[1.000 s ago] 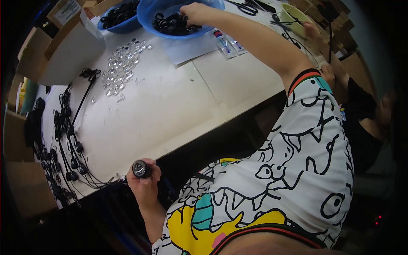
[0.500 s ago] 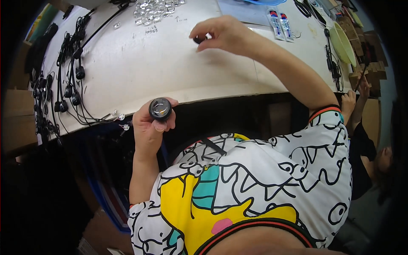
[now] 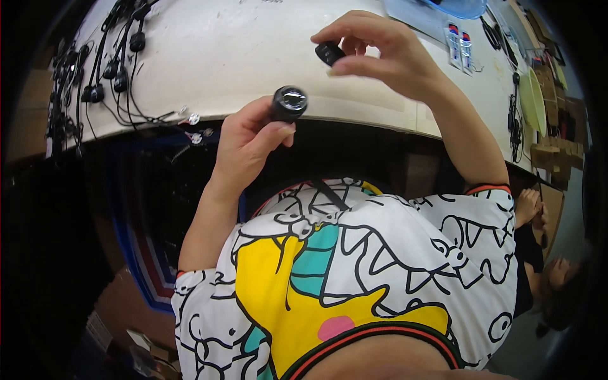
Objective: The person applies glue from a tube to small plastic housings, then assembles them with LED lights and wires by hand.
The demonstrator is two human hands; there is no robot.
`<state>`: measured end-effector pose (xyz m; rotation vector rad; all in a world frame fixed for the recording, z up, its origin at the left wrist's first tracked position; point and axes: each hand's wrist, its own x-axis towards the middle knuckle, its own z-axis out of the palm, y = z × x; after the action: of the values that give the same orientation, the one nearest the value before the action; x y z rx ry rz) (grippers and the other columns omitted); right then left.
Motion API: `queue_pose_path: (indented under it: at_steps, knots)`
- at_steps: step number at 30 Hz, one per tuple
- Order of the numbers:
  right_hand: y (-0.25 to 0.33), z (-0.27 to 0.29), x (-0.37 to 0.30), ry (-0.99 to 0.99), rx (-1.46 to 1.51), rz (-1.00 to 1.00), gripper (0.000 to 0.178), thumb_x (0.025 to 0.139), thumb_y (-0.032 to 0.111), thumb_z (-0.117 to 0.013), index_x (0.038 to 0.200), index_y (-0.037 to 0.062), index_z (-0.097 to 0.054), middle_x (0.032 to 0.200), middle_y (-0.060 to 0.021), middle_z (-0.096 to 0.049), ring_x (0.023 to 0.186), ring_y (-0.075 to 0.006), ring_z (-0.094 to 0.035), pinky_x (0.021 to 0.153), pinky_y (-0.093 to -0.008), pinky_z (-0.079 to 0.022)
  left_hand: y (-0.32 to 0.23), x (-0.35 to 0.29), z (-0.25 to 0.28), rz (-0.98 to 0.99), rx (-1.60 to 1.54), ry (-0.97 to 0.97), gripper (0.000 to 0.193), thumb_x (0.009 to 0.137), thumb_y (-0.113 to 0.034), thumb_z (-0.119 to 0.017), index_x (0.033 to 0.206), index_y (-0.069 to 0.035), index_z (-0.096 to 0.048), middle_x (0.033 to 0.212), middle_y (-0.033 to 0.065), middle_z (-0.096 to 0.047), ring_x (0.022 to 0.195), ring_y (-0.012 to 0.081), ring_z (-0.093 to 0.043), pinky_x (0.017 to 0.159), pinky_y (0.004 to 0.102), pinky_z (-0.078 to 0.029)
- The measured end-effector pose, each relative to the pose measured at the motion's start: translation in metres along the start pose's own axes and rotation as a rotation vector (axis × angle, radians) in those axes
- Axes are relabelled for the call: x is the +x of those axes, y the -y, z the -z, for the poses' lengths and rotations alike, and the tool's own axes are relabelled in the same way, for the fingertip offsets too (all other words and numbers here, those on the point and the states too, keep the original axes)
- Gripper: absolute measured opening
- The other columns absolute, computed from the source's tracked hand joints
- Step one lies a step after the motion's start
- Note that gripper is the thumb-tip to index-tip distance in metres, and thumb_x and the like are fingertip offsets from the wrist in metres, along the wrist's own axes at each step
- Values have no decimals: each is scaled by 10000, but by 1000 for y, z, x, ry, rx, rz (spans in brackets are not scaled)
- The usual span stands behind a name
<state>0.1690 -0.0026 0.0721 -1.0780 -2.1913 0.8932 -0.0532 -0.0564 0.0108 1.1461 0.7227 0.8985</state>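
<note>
My left hand grips a short black cylinder with a shiny lens-like face, held up at the near edge of the white table. Just above and to the right, my right hand pinches a small black part between thumb and fingers. The two pieces are a short gap apart, over the table's front edge.
Several black corded plugs lie along the table's left side. A blue bowl and two small tubes sit at the far right. Another person sits to my right.
My right hand came back from the blue bowl with the small black part and now sits close above the left hand. The left hand lifted the cylinder to the table edge.
</note>
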Motion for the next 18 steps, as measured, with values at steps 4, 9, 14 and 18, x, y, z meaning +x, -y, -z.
queue_pose_path:
  at_steps: [4, 9, 14, 18]
  knots:
    - [26, -12, -9, -20, -38, 193, 270, 684, 156, -679, 929, 65, -610, 857, -53, -582, 686, -151, -536, 568, -238, -419, -3, 0, -1, 47, -20, 51, 194, 804, -50, -547, 983, 25, -542, 748, 19, -555, 643, 66, -491, 606, 178, -408]
    - [29, -22, -10, 1, -97, 259, 293, 653, 162, -692, 920, 82, -601, 859, -45, -573, 704, -179, -553, 566, -259, -436, 4, 0, -1, 34, 42, 68, 214, 805, -80, -565, 997, 14, -544, 759, 19, -567, 643, 58, -491, 604, 174, -414]
    - [32, -20, -12, 64, -188, 186, 303, 654, 195, -692, 920, 82, -599, 828, -64, -575, 656, -192, -562, 563, -271, -450, 3, 1, -4, 30, 86, 77, 219, 793, -78, -575, 993, 8, -548, 737, 14, -569, 629, 56, -491, 591, 177, -413]
    - [36, -23, -15, 108, -274, -83, 353, 658, 222, -688, 960, 76, -579, 825, -105, -581, 615, -220, -571, 578, -292, -465, 2, 2, -13, 7, 172, -35, 220, 769, -55, -579, 977, 9, -550, 724, 14, -574, 618, 58, -500, 578, 184, -412]
